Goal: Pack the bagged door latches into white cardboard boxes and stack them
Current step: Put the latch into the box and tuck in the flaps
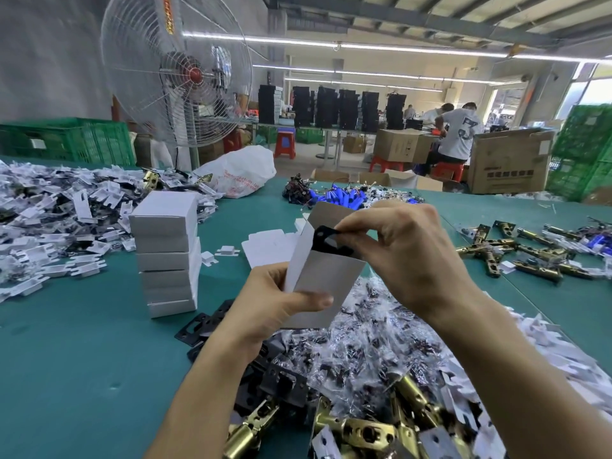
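Standing beside held box [326,286]: box stack [165,256]; bagged parts [371,332] beneath; fan [195,74] behind

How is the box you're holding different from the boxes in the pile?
The held box is open at the top; the stacked boxes are closed. The held box is upright in the left hand; the stacked boxes lie flat on the table, one on another. The right hand pinches a black plate at the held box's mouth; nothing enters the stacked boxes. Both are white cardboard.
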Tool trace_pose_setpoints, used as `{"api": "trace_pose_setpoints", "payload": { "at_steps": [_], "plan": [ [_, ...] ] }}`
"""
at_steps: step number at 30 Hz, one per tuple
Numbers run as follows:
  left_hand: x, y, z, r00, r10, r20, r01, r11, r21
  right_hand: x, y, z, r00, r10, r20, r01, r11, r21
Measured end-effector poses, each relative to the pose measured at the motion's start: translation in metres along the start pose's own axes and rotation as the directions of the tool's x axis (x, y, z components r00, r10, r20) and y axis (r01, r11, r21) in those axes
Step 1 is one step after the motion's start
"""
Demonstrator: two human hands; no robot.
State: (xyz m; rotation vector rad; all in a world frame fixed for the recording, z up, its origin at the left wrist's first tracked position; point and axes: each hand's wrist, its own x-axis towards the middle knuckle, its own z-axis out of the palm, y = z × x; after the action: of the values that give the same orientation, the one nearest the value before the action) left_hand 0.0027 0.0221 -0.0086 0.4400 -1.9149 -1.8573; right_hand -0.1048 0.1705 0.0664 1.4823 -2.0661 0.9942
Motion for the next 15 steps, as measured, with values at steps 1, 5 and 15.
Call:
{"api": "trace_pose_setpoints", "payload": {
  "at_steps": [1, 5, 15],
  "plan": [
    [0.0, 0.0, 0.0, 1.0, -0.002, 0.007, 0.002, 1.0, -0.006, 0.002, -0.002, 0.0, 1.0, -0.004, 0.017, 0.004, 1.0, -0.026],
    [-0.001, 0.001, -0.001, 0.999, -0.014, 0.032, 0.015, 1.0, -0.024, 0.01, -0.008, -0.005, 0.993, 0.03, 0.115, -0.015, 0.992, -0.125],
    [0.0, -0.003, 0.0, 0.995, -0.058, 0.083, 0.059, 0.998, -0.007, 0.025, -0.01, -0.004, 0.934, 0.062, 0.352, -0.001, 0.986, -0.17]
  ]
}}
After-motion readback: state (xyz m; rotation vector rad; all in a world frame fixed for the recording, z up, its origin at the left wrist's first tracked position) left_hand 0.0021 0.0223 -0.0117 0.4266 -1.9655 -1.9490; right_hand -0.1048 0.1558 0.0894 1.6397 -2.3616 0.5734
